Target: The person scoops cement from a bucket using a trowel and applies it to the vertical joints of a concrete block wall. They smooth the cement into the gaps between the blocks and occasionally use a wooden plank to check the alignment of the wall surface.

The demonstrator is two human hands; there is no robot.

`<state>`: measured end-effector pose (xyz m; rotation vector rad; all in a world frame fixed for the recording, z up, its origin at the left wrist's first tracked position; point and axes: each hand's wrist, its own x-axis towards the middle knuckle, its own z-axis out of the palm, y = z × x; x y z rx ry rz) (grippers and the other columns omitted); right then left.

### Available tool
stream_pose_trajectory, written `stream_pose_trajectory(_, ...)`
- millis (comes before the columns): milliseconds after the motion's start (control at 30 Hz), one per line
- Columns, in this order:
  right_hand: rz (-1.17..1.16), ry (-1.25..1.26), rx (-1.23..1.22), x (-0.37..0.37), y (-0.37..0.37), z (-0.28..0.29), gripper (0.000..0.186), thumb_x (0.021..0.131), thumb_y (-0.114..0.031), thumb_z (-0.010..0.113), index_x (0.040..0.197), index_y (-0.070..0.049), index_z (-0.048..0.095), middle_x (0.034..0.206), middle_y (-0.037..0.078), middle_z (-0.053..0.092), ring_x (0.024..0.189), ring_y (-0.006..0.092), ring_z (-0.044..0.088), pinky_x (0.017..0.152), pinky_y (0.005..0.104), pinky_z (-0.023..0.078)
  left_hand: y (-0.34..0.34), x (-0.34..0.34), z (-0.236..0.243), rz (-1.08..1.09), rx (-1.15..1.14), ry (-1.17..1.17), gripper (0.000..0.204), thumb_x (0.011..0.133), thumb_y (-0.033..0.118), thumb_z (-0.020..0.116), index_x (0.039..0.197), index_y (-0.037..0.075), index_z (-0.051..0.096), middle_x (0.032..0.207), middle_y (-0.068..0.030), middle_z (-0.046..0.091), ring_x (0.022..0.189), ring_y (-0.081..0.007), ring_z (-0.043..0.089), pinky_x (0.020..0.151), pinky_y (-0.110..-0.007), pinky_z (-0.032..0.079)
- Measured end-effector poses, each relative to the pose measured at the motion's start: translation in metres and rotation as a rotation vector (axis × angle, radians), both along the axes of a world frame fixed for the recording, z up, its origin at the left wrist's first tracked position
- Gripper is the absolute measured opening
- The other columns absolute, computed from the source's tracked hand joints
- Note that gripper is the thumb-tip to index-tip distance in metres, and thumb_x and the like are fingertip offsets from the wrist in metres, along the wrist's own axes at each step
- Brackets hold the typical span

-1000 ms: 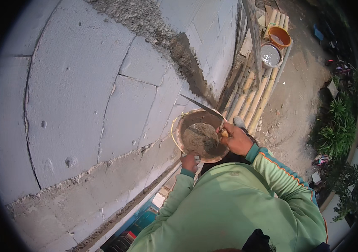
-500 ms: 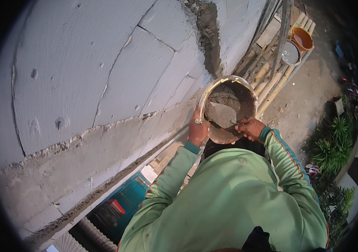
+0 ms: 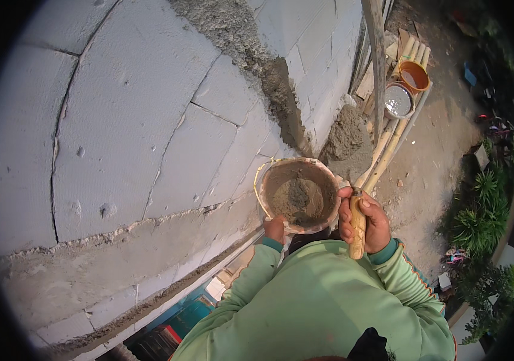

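Observation:
My left hand [image 3: 275,229] is closed on the near left rim of a round bucket [image 3: 323,180], where its yellowish handle [image 3: 257,186] meets the side. Wet grey mortar lies in the bottom of the bucket. In my right hand [image 3: 375,227], to the right of the bucket, is a trowel by its wooden handle [image 3: 358,231]. Beyond the handle a large heap of mortar [image 3: 348,138] covers the blade, above and just right of the bucket's far rim. Fresh mortar [image 3: 281,90] runs in a rough vertical band on the block wall [image 3: 130,102] in front.
A bamboo platform [image 3: 387,150] at the right bears an orange bucket [image 3: 414,75] and a pale bucket [image 3: 399,99]. An upright pole [image 3: 377,72] stands before them. Ground and green plants [image 3: 485,198] lie far below on the right. Teal and red objects show at lower left.
The trowel has come up out of the bucket loaded with mortar and moved to the right. My left hand has lowered the bucket slightly, toward me and left.

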<state>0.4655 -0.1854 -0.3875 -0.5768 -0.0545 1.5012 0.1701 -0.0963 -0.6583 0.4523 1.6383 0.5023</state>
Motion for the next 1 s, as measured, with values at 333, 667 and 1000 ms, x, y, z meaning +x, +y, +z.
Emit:
stream_pose_trajectory(333, -0.631, -0.292, -0.091, -0.06, 0.15, 0.008, 0.044, 0.098, -0.016, 0.064, 0.132, -0.007, 0.038, 0.088, 0.006, 0.056, 0.073, 0.0134, 0.056, 0.066, 0.0291, 0.049, -0.009, -0.029, 0.014, 0.035, -0.059, 0.262, 0.085, 0.083, 0.008, 0.067, 0.151, 0.003, 0.016, 0.115, -0.0197, 0.056, 0.088, -0.0289, 0.061, 0.066, -0.048, 0.053)
stream_pose_trajectory(667, 0.182, -0.715, -0.029, -0.022, 0.054, -0.064, 0.035, 0.092, -0.009, 0.063, 0.126, -0.005, 0.055, 0.085, 0.0, 0.056, 0.073, 0.0086, 0.054, 0.068, 0.0272, 0.049, 0.004, 0.007, 0.035, -0.034, 0.281, 0.128, 0.051, 0.085, 0.0, 0.063, 0.131, 0.005, 0.041, 0.116, -0.014, 0.058, 0.097, -0.0252, 0.063, 0.083, -0.04, 0.055)
stream_pose_trajectory(1000, 1.138, -1.767, -0.405, -0.005, 0.005, -0.265, 0.037, 0.093, -0.034, 0.062, 0.104, 0.0, 0.072, 0.106, 0.027, 0.071, 0.104, 0.0425, 0.068, 0.088, 0.0504, 0.055, 0.009, 0.085, 0.12, -0.541, 0.636, 0.143, 0.063, 0.075, -0.011, 0.057, 0.135, 0.007, 0.048, 0.131, -0.0085, 0.06, 0.11, -0.0178, 0.06, 0.095, -0.032, 0.048)
